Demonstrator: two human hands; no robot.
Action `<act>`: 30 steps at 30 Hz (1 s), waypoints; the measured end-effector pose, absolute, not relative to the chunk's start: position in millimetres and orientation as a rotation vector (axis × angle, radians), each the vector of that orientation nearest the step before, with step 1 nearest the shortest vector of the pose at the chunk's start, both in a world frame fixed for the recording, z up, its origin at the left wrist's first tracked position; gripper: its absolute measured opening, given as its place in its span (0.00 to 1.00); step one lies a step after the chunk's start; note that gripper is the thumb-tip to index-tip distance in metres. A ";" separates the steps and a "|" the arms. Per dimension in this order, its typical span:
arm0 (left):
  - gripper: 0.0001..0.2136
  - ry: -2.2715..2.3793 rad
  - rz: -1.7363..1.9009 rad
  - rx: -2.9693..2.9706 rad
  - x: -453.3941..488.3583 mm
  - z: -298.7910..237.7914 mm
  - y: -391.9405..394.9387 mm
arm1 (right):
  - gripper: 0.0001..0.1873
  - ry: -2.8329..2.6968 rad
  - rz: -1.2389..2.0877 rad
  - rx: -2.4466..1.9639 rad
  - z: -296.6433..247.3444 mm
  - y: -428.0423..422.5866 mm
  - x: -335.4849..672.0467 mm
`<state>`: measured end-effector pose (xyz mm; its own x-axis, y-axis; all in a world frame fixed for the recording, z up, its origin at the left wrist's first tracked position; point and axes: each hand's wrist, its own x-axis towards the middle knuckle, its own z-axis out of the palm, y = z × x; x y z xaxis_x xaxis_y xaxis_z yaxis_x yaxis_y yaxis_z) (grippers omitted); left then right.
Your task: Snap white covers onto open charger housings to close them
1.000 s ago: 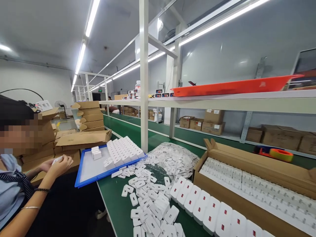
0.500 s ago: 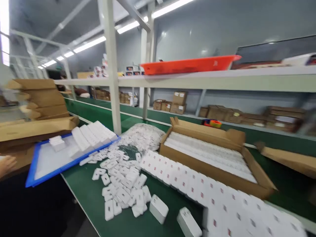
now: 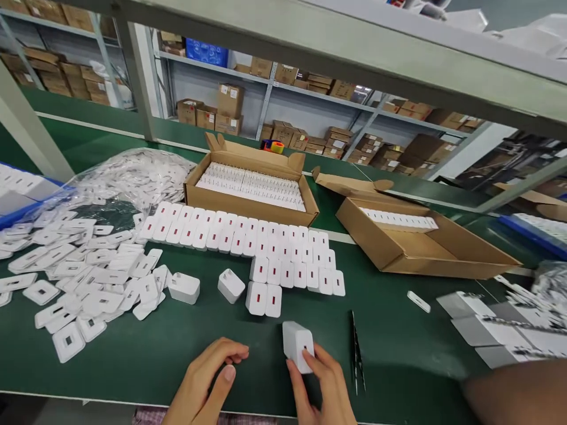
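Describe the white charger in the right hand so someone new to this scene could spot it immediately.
Start at the green table and find the long block of white chargers in front of the open cardboard box. Come toward the near edge, where the right hand grips one charger. It alone is lifted off the table, away from the rows.

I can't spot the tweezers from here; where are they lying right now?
In the head view, the black tweezers lie on the green table, near its front edge, just right of the right hand holding a white charger.
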<state>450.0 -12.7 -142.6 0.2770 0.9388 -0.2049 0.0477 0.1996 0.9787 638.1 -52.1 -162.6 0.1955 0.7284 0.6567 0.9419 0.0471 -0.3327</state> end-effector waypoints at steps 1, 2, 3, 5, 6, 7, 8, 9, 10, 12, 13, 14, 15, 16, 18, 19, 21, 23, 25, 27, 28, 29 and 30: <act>0.22 1.117 0.830 1.168 450.9 -138.9 -13.6 | 0.09 -1.594 -0.360 -1.729 -162.6 -46.2 636.7; 0.23 1.121 0.819 1.154 451.8 -136.2 -14.4 | 0.10 -1.608 -0.353 -1.731 -161.8 -40.4 635.7; 0.23 1.122 0.816 1.148 452.5 -134.6 -15.1 | 0.11 -1.622 -0.346 -1.732 -160.4 -35.0 635.2; 0.23 1.118 0.831 1.159 452.7 -133.9 -15.5 | 0.11 -1.656 -0.331 -1.741 -156.4 -26.0 634.9; 0.23 1.113 0.840 1.166 452.3 -134.3 -15.2 | 0.11 -1.671 -0.322 -1.747 -154.4 -22.5 635.0; 0.23 1.103 0.845 1.175 451.9 -134.9 -14.8 | 0.10 -1.683 -0.316 -1.753 -152.7 -19.8 635.1; 0.23 1.093 0.845 1.184 451.6 -135.7 -14.4 | 0.11 -1.689 -0.315 -1.755 -151.6 -17.6 635.2; 0.23 1.083 0.843 1.193 451.5 -136.8 -14.1 | 0.11 -1.690 -0.313 -1.753 -151.0 -15.8 635.3; 0.22 1.071 0.839 1.204 451.7 -138.1 -13.9 | 0.12 -1.695 -0.304 -1.751 -151.0 -14.3 635.4; 0.20 1.044 0.843 1.237 452.0 -141.9 -14.2 | 0.14 -1.706 -0.275 -1.744 -152.1 -11.9 635.4; 0.19 1.034 0.855 1.254 451.7 -144.4 -14.3 | 0.15 -1.709 -0.257 -1.740 -152.7 -10.8 635.3; 0.18 1.024 0.882 1.277 450.6 -147.2 -14.1 | 0.15 -1.708 -0.241 -1.738 -153.0 -9.9 635.1; 0.16 1.023 0.926 1.309 448.6 -149.9 -13.4 | 0.15 -1.704 -0.229 -1.736 -153.0 -9.0 634.7; 0.15 1.043 0.987 1.352 445.3 -152.3 -11.8 | 0.15 -1.698 -0.217 -1.735 -152.5 -8.4 634.2; 0.11 1.169 1.153 1.471 435.7 -154.7 -5.1 | 0.15 -1.691 -0.181 -1.738 -150.9 -7.8 633.1; 0.09 1.281 1.245 1.543 430.0 -154.4 0.2 | 0.15 -1.683 -0.157 -1.743 -150.1 -7.9 632.6; 0.06 1.569 1.375 1.668 418.9 -150.8 14.3 | 0.16 -1.676 -0.103 -1.760 -149.5 -8.2 632.1; 0.15 1.817 1.387 1.764 411.2 -144.8 31.5 | 0.18 -1.678 -0.065 -1.777 -150.4 -8.0 632.5; 0.28 1.955 1.267 1.827 408.5 -138.6 48.9 | 0.19 -1.670 -0.067 -1.781 -151.5 -6.7 633.8; 0.33 1.984 1.060 1.851 409.6 -133.4 63.5 | 0.19 -1.674 -0.077 -1.787 -150.4 -4.9 635.3; 0.32 1.972 0.951 1.843 410.7 -131.0 68.9 | 0.20 -1.688 -0.082 -1.797 -148.7 -4.6 636.0; 0.28 1.949 0.867 1.824 411.7 -128.6 72.6 | 0.21 -1.698 -0.098 -1.814 -146.2 -5.0 636.6; 0.24 1.918 0.820 1.787 412.1 -126.3 74.5 | 0.22 -1.694 -0.124 -1.838 -143.2 -6.5 636.9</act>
